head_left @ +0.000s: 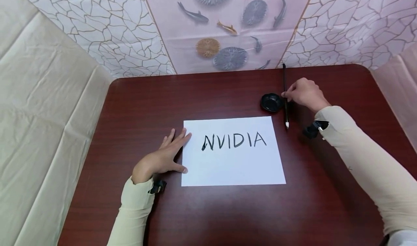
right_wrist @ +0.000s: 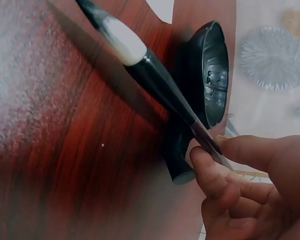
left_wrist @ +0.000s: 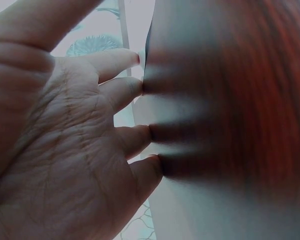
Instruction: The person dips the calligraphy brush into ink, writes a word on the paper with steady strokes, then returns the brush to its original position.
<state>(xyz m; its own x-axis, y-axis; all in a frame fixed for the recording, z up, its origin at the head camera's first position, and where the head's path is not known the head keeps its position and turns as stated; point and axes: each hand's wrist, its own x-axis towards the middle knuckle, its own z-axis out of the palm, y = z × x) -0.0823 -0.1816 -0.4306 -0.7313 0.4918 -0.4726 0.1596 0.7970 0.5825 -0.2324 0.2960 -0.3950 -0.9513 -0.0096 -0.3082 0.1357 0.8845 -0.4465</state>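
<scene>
A sheet of white paper (head_left: 228, 170) lies on the table with "NVIDIA" written across it in black strokes. At its left edge, my left hand (head_left: 163, 158) rests with spread fingers, fingertips and thumb on the paper's margin. In the left wrist view the palm of that left hand (left_wrist: 65, 135) fills the left side. My right hand (head_left: 306, 93) pinches a writing brush (head_left: 286, 112) by its dark handle between thumb and fingers. The brush (right_wrist: 157, 82) has a pale tuft with a dark tip. Close by the right hand (right_wrist: 255, 185) stands a black scalloped dish (right_wrist: 215, 75) with wet drops inside.
A short black stub (right_wrist: 180, 167) juts out below the dish in the right wrist view. The dark red wooden table (head_left: 234, 217) ends at a patterned cloth (head_left: 224, 29) at the back. Plain pale cloth (head_left: 42, 112) hangs along the left side.
</scene>
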